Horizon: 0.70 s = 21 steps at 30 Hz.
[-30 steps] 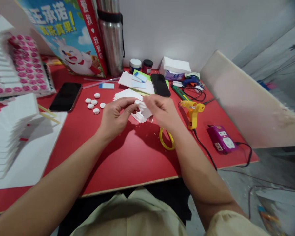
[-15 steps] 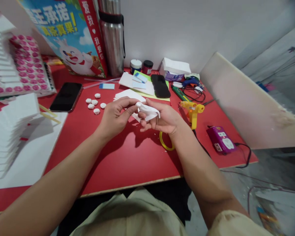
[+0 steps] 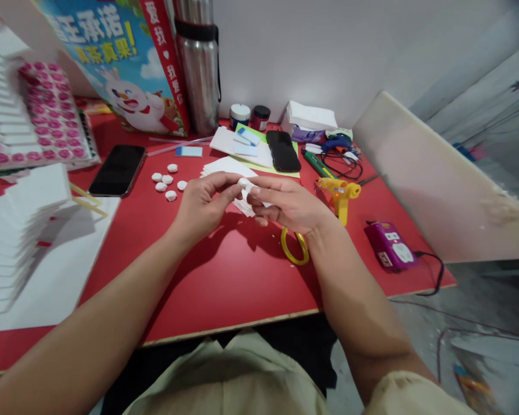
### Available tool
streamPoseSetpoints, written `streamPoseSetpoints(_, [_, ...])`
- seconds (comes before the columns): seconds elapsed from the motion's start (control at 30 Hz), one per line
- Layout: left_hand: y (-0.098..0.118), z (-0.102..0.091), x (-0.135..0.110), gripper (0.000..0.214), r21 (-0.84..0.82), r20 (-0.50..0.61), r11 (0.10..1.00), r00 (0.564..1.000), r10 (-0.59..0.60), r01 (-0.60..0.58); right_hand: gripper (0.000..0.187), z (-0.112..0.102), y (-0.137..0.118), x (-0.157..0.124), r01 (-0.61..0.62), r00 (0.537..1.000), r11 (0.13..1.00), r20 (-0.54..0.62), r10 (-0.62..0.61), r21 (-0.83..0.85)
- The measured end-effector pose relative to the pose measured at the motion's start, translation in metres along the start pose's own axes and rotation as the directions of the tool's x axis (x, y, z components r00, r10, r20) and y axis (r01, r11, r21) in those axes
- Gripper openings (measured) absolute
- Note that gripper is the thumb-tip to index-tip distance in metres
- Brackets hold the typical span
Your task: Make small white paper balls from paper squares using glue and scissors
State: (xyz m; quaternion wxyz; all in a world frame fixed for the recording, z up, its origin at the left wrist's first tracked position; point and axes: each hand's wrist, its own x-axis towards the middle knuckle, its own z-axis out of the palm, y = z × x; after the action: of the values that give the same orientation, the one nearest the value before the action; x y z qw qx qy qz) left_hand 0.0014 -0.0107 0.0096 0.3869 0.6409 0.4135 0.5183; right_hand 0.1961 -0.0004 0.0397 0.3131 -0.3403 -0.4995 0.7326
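Note:
Above the red table point(image 3: 190, 276), both hands meet on a piece of white tissue point(image 3: 244, 184), bunched into a rounded knob at its left end. My left hand point(image 3: 205, 202) pinches that knob between thumb and fingers. Just right of it, my right hand point(image 3: 292, 204) is closed around the rest of the tissue, which its fingers mostly hide. Several small white wrapped balls point(image 3: 166, 180) lie left of my left hand. Behind and partly under the hands is a stack of white paper sheets point(image 3: 225, 165).
A yellow glue gun point(image 3: 339, 196) stands right of my hands, with a yellow ring point(image 3: 294, 253) of tape nearer. A purple power adapter point(image 3: 389, 246) sits by the right edge. Fanned white pieces point(image 3: 12, 242), phones point(image 3: 117, 170) and a steel flask point(image 3: 198, 75) surround the work area.
My right hand has turned over and its fingers have closed around the loose tissue, which was spread across the open palm. My left hand keeps its pinch in nearly the same place.

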Motion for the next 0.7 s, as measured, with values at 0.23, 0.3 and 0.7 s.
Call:
streamPoseSetpoints(0.23, [0.002,0.008,0.000,0.020,-0.124,-0.101,0.988,0.989,-0.107,0.094,0.027,0.007,0.012,0.007,0.182,0.881,0.747,-0.232,-0.413,-0.639])
streamPoseSetpoints(0.3, [0.003,0.010,-0.001,0.020,-0.114,-0.139,0.990,0.985,-0.099,0.083,0.027,0.010,0.015,0.008,0.179,0.812,0.624,-0.244,-0.530,-0.761])
streamPoseSetpoints(0.7, [-0.005,0.023,-0.016,0.022,0.181,-0.247,0.976,0.955,0.163,-0.120,0.032,0.022,0.018,0.003,0.222,0.737,0.400,-0.115,-0.665,-0.889])
